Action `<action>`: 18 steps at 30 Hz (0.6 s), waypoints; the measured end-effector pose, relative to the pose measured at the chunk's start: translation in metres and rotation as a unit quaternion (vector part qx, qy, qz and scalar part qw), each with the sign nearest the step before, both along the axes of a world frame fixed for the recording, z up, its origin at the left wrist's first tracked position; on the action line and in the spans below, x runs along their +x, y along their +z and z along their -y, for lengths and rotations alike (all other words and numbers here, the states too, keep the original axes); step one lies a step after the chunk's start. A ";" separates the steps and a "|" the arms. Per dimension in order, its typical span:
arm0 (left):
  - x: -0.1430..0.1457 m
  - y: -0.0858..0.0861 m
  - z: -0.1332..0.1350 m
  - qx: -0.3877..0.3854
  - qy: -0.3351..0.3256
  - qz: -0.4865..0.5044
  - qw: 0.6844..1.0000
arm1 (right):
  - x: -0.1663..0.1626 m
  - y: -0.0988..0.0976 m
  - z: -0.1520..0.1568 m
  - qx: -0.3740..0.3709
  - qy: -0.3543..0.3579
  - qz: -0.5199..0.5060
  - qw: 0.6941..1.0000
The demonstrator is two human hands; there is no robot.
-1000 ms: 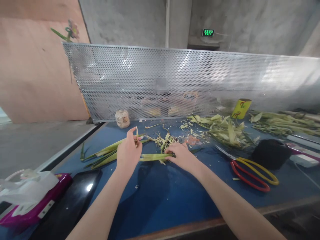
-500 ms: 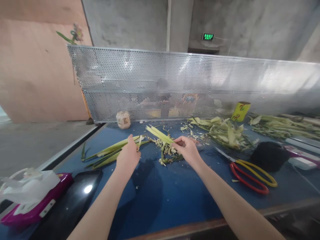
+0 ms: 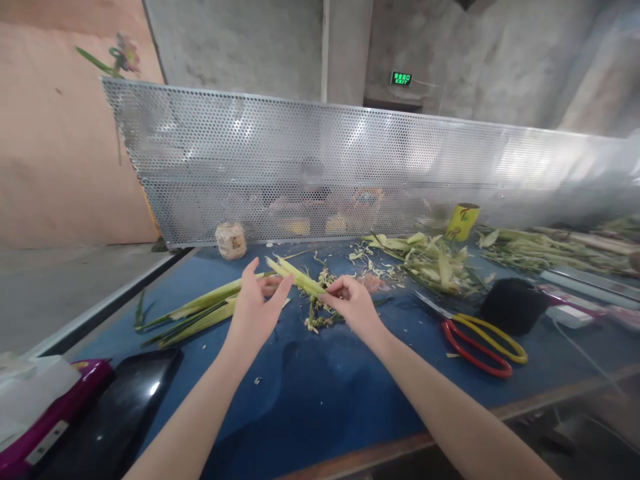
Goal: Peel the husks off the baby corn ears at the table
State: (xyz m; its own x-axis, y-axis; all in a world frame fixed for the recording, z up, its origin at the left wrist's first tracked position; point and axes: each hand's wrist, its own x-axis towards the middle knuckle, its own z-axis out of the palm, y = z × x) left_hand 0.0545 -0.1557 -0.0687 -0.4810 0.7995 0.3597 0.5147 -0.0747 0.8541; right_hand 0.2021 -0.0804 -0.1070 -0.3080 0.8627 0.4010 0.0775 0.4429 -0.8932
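The right hand (image 3: pixel 356 308) pinches one end of a pale green strip (image 3: pixel 303 277) between thumb and fingertips above a blue tabletop (image 3: pixel 300 407). The strip slants away from that grip, its far end pointing up and to the left. Facing it, the left hand (image 3: pixel 256 305) is spread wide, thumb apart from the fingers, with nothing visible in its grasp; its thumb tip lies close to the strip, though whether the two touch is impossible to tell.

Just below the strip sits a tangle of scraps (image 3: pixel 315 321). Long green leaves (image 3: pixel 200 313) lie to the left, their near ends hidden behind the left hand. Farther back, near the foot of a perforated metal screen (image 3: pixel 280 153), stands a pale, squat roll (image 3: pixel 231 241).

To the right, a pair of scissors (image 3: pixel 483 337) rests with its red and yellow handles apart, beside a blurred black object (image 3: pixel 515 307). Behind them spreads a heap of husks (image 3: pixel 437 263), with a yellow can (image 3: pixel 463 223) leaning at its back and more stalks (image 3: pixel 545 252) beyond. At lower left, a black tray (image 3: pixel 117 407) lies beside a purple case (image 3: pixel 93 383). A green exit sign (image 3: pixel 401 79) glows on the concrete wall (image 3: pixel 250 47).
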 end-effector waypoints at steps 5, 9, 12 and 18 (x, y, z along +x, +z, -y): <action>0.007 -0.004 -0.005 0.067 -0.029 0.149 0.986 | -0.002 0.003 0.008 0.015 0.045 0.003 0.999; 0.006 -0.003 -0.005 0.076 -0.019 0.195 0.978 | 0.000 0.007 0.010 -0.096 0.102 -0.030 0.990; 0.007 -0.001 -0.003 0.092 -0.035 0.235 0.967 | 0.001 0.008 0.009 -0.161 0.110 -0.061 0.979; 0.008 0.000 -0.003 0.098 -0.093 0.296 0.945 | 0.000 0.004 0.004 -0.231 0.154 -0.157 0.948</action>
